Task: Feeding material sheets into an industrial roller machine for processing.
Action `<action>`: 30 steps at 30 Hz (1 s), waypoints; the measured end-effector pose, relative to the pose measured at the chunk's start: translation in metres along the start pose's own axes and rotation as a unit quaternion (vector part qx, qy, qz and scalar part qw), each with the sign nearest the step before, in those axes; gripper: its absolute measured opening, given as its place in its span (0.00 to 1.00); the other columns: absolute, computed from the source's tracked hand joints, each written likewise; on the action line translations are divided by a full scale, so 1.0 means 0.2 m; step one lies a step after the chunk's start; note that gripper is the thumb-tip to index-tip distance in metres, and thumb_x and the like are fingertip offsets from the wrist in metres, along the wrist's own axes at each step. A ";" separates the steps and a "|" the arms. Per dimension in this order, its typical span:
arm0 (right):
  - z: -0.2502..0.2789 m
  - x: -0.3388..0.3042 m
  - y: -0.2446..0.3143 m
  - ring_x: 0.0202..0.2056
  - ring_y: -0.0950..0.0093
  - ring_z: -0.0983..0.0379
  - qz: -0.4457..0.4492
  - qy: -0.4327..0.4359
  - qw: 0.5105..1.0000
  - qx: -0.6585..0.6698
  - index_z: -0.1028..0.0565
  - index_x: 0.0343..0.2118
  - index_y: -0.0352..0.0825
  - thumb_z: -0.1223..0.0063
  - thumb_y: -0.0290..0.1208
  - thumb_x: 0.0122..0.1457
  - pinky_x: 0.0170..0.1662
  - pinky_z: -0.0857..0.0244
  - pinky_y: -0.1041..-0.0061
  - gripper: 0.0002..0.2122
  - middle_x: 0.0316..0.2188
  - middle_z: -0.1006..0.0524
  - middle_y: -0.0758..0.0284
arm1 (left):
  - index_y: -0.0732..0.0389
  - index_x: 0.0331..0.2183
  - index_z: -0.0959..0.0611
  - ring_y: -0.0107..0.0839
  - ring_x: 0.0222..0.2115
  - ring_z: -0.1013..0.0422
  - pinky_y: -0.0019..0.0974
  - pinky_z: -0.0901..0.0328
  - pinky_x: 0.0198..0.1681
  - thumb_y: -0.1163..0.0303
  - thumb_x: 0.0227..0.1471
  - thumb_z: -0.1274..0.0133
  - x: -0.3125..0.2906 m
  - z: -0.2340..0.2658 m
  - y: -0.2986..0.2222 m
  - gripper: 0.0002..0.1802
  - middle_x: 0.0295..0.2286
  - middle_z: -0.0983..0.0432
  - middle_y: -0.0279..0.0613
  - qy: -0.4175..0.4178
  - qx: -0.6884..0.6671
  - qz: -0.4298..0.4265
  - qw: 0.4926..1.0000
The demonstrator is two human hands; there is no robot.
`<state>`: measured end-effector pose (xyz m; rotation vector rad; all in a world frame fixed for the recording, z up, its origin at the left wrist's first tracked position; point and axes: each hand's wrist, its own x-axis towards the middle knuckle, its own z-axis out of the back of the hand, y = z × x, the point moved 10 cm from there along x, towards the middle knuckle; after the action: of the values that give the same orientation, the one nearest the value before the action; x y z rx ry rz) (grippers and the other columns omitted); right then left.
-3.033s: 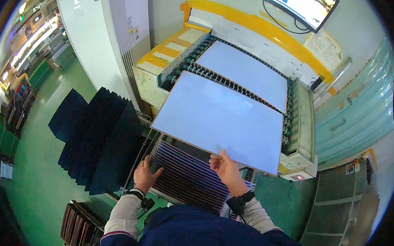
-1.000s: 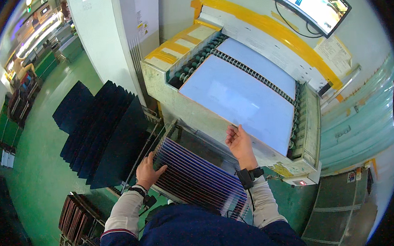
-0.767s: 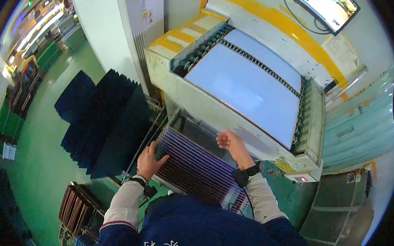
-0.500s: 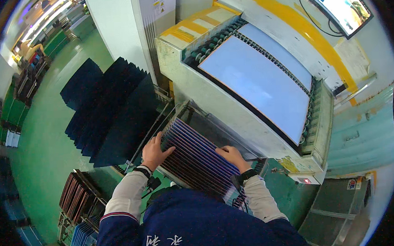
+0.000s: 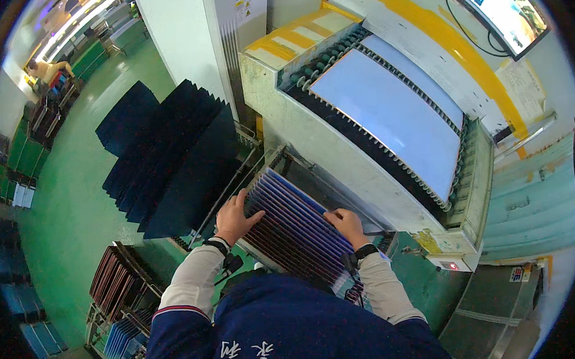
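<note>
A row of thin panels [image 5: 290,229] stands close together in a rack in front of me, their edges showing dark brown to bluish purple. My left hand [image 5: 235,218] rests at the left edges of the panels, thumb stretched out over their tops and fingers apart. At the right edges lies my right hand [image 5: 347,226], its fingers reaching onto the panel edges. Neither hand lifts a panel clear of the row. Beyond the rack, a large pale panel [image 5: 388,122] lies flat on the roller conveyor [image 5: 370,146] of a machine.
Left of the rack stands a cluster of large dark boards [image 5: 169,153]. A lower rack of reddish-brown panels [image 5: 114,279] and blue panels [image 5: 122,341] is at the lower left. A monitor [image 5: 496,9] hangs at the upper right. A grey metal cabinet [image 5: 486,312] is at the lower right.
The pale panel has moved farther in on the conveyor, baring rollers along the near side. My hands stay at the panel edges, and the whole view has shifted slightly.
</note>
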<state>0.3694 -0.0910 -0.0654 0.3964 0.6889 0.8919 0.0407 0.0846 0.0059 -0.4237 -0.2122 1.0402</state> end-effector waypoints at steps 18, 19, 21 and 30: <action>0.23 -0.17 0.33 0.41 0.48 0.22 0.089 -0.068 0.974 -0.199 0.17 0.31 0.34 0.41 0.45 0.56 0.44 0.30 0.50 0.16 0.34 0.19 0.48 | 0.60 0.61 0.30 0.48 0.46 0.25 0.48 0.29 0.49 0.37 0.46 0.36 -0.02 0.01 0.01 0.50 0.45 0.21 0.51 -0.021 -0.004 -0.018 1.000; 0.31 -0.22 0.40 0.40 0.48 0.22 0.108 -0.087 0.970 -0.202 0.18 0.31 0.34 0.41 0.43 0.57 0.44 0.30 0.50 0.15 0.33 0.19 0.49 | 0.60 0.61 0.30 0.48 0.47 0.25 0.48 0.29 0.49 0.37 0.46 0.36 -0.02 0.02 0.03 0.50 0.45 0.22 0.51 -0.025 -0.007 -0.012 1.000; 0.51 -0.35 0.58 0.38 0.49 0.21 0.140 -0.123 0.961 -0.205 0.18 0.31 0.34 0.43 0.41 0.58 0.44 0.30 0.51 0.13 0.29 0.19 0.51 | 0.60 0.61 0.30 0.48 0.47 0.25 0.48 0.30 0.50 0.37 0.46 0.36 -0.03 0.00 0.05 0.50 0.45 0.22 0.51 -0.024 -0.013 -0.003 1.000; 1.45 -0.87 0.33 0.23 0.67 0.26 0.047 -0.386 0.917 0.095 0.18 0.37 0.28 0.34 0.30 0.53 0.33 0.31 0.69 0.11 0.27 0.17 0.58 | 0.62 0.63 0.33 0.51 0.50 0.26 0.47 0.31 0.53 0.38 0.49 0.37 -0.02 0.02 -0.01 0.51 0.50 0.24 0.55 0.031 -0.027 0.005 0.999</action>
<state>0.4572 -0.2052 0.2474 0.9001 0.0206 0.6764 0.0388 0.0819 0.0106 -0.5055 -0.1827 1.0311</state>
